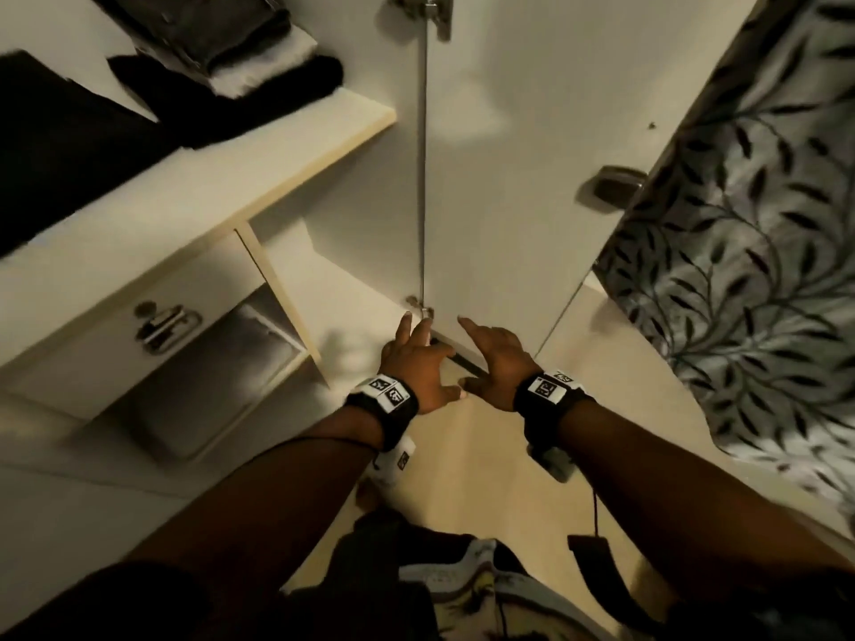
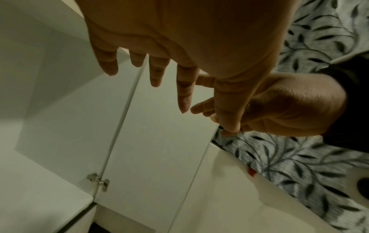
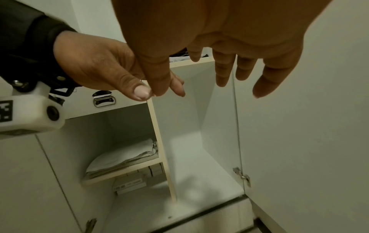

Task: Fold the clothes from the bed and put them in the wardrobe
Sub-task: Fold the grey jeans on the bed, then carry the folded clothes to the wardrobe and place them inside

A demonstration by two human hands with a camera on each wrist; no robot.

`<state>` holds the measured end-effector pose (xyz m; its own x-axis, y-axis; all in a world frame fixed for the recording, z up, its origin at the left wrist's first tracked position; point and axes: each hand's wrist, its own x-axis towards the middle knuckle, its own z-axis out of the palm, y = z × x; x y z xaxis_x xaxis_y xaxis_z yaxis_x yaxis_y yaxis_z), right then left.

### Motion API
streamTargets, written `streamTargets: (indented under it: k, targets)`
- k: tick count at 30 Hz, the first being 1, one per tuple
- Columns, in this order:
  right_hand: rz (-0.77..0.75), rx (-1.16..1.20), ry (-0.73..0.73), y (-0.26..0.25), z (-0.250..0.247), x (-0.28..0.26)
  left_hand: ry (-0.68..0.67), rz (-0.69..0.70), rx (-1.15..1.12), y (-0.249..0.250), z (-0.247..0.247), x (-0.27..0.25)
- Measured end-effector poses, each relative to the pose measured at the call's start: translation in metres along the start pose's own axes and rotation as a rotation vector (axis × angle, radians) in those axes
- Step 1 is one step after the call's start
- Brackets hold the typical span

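My left hand [image 1: 416, 363] and right hand [image 1: 495, 358] hover side by side, low in front of the open wardrobe, fingers spread and holding nothing. Both are near the lower hinge [image 1: 423, 309] of the open white door [image 1: 532, 155]. Up on the wardrobe shelf [image 1: 277, 178] lie a stack of folded dark and white clothes [image 1: 222, 48] and a flat black garment [image 1: 69, 145]. In the left wrist view my left palm [image 2: 179, 47] faces the door, with the right hand [image 2: 279, 107] just beside it. The right wrist view shows my right hand's fingers [image 3: 229, 67] over a bare tall compartment [image 3: 195, 157].
Below the shelf is a white drawer with a metal handle [image 1: 166, 328]. Under it a cubby holds a folded white cloth [image 3: 123, 156] and small boxes [image 3: 135, 181]. A grey leaf-patterned bed cover [image 1: 763, 270] lies to the right, beyond the door's handle [image 1: 615, 187].
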<state>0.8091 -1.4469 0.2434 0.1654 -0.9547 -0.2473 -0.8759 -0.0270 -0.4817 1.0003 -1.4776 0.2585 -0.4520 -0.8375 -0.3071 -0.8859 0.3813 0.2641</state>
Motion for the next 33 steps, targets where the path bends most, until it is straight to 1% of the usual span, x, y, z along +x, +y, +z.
streamTargets:
  k: [4, 6, 8, 10, 11, 13, 15, 16, 18, 20, 23, 26, 30, 33]
  targets:
    - [0.083, 0.063, 0.040, 0.046, 0.028, -0.091, -0.105, 0.110, 0.030, 0.057, 0.040, -0.042]
    - [0.157, 0.143, 0.108, 0.060, 0.040, -0.134, -0.197, 0.180, -0.004, 0.080, 0.056, -0.064]
    - [0.271, 0.192, 0.166, 0.071, 0.057, -0.177, -0.342, 0.218, -0.103, 0.098, 0.077, -0.085]
    - [0.408, 0.186, 0.144, 0.083, 0.078, -0.223, -0.517, 0.181, -0.136, 0.108, 0.108, -0.101]
    - [0.468, 0.175, 0.114, 0.088, 0.090, -0.243, -0.584, 0.160, -0.115, 0.107, 0.123, -0.107]
    - [0.609, 0.192, 0.103, 0.101, 0.116, -0.294, -0.667, 0.189, 0.006, 0.111, 0.151, -0.116]
    - [0.756, 0.239, 0.133, 0.107, 0.143, -0.349, -0.697, 0.271, 0.140, 0.115, 0.173, -0.124]
    - [0.816, 0.235, 0.147, 0.109, 0.154, -0.370, -0.683, 0.304, 0.176, 0.116, 0.176, -0.127]
    - [0.982, 0.287, 0.180, 0.095, 0.189, -0.424, -0.696, 0.382, 0.225, 0.121, 0.191, -0.140]
    - [1.105, 0.334, 0.182, 0.070, 0.224, -0.474, -0.720, 0.404, 0.242, 0.122, 0.208, -0.154]
    - [1.211, 0.401, 0.165, 0.029, 0.269, -0.541, -0.774, 0.414, 0.272, 0.122, 0.243, -0.182]
    - [1.298, 0.486, 0.231, -0.012, 0.309, -0.602, -0.832, 0.466, 0.366, 0.125, 0.273, -0.222]
    - [1.476, 0.680, 0.318, -0.053, 0.362, -0.682, -0.848, 0.611, 0.498, 0.154, 0.305, -0.286]
    - [1.541, 0.843, 0.280, -0.073, 0.405, -0.735, -0.901, 0.727, 0.636, 0.185, 0.327, -0.327]
